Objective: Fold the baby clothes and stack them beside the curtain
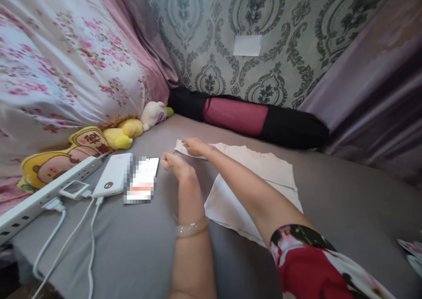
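Note:
A white shirt (pixel 263 160) lies spread on the grey bed sheet, one sleeve stretched out to the left. At the end of that sleeve, my right hand (pixel 195 147) has its fingers closed on the fabric. My left hand (pixel 173 163) is curled into a fist just left of the sleeve, apart from the cloth, with nothing visible in it. Beside this fist is a phone (pixel 142 180) with a lit, blurred screen. My right forearm crosses over the shirt and hides part of it.
A white power bank (pixel 114 175) with cables lies left of the phone, next to a power strip (pixel 49 198) and a charger (pixel 75 189). Plush toys (pixel 121 134) line the left side. A long black and red bag (pixel 237 115) rests against the patterned wall.

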A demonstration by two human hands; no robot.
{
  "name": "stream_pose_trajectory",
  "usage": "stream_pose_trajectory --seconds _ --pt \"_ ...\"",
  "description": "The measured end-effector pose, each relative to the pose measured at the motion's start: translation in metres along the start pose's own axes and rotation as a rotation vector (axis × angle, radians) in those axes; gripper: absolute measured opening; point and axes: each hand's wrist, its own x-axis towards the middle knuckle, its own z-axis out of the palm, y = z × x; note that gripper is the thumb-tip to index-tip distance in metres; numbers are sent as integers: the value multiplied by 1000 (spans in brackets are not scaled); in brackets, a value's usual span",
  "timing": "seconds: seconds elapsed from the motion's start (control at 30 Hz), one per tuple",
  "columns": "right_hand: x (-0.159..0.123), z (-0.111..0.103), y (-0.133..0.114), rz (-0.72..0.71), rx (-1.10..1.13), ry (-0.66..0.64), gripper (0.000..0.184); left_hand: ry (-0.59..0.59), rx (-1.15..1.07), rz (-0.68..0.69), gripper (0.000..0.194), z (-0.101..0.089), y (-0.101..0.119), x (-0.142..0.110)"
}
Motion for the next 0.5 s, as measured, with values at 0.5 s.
stream_pose_trajectory --seconds 0.5 --pt "14 53 -12 -48 -158 65 38 -21 -58 -58 16 -1 -17 21"
